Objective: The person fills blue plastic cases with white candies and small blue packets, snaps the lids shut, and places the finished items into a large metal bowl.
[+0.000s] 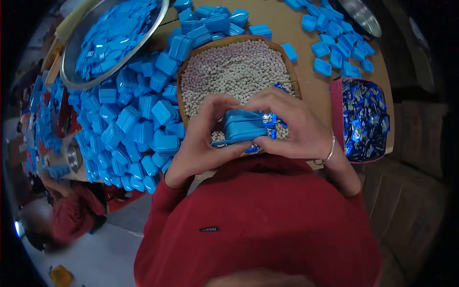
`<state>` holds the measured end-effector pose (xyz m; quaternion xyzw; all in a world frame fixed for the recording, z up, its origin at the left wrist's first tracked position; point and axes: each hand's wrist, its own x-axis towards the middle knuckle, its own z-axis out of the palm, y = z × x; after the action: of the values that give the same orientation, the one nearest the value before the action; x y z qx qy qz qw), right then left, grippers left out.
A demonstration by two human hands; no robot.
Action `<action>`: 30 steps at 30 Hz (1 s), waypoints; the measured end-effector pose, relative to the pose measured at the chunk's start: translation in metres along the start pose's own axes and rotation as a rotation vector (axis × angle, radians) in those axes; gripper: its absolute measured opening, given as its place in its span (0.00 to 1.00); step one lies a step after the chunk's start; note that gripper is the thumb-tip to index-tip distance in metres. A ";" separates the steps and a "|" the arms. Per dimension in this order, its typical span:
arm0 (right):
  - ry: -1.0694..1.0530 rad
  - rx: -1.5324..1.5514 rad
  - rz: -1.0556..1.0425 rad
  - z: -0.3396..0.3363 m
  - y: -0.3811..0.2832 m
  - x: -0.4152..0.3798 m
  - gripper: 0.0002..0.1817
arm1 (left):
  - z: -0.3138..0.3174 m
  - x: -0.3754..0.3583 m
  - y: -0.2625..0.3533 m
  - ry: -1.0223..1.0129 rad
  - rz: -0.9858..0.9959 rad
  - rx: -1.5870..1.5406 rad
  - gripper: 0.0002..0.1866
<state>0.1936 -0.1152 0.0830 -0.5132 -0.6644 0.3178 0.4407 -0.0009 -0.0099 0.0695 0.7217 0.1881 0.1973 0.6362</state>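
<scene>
Both of my hands meet around a small blue plastic box (245, 128) above a cloth-edged tray (180, 76) of small pale round pellets (236, 64). My left hand (203, 136) curls round the box's left side, its thumb along the near edge. From the right, my right hand (291, 124) grips the box, fingers over the top and thumb at the bottom. Several shiny blue wrapped packets (269, 119) show between the box and my right palm. Whether the box's lid is fully closed cannot be made out.
Closed blue boxes (129, 119) are heaped on the left, below a metal bowl (67, 71) of flat blue pieces. Open blue trays (334, 43) lie at the back right. A pink-edged container (337, 115) holds blue packets. Another person (71, 210) is at the lower left.
</scene>
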 end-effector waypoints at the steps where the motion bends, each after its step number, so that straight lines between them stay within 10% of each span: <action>1: 0.012 -0.020 -0.001 0.005 0.002 0.002 0.26 | -0.001 0.001 0.003 0.046 -0.014 -0.009 0.34; 6: 0.243 0.658 0.006 0.040 0.030 -0.001 0.24 | 0.015 0.002 -0.004 0.314 0.064 -0.246 0.30; 9: 0.250 0.510 0.155 0.043 0.023 -0.004 0.27 | 0.012 0.006 -0.015 0.392 0.294 0.149 0.24; 14: 0.202 -0.270 -0.234 0.012 -0.013 0.006 0.11 | 0.003 0.004 0.002 0.247 0.365 0.578 0.22; 21: 0.299 -0.288 -0.227 0.017 -0.018 0.013 0.09 | 0.010 0.000 -0.007 0.268 0.334 0.349 0.24; 30: 0.219 -0.171 -0.387 0.017 -0.011 0.017 0.08 | 0.015 0.011 -0.012 0.444 0.882 0.522 0.35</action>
<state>0.1718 -0.1017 0.0901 -0.4432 -0.7232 0.1125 0.5177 0.0162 -0.0155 0.0563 0.8067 0.0407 0.5391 0.2388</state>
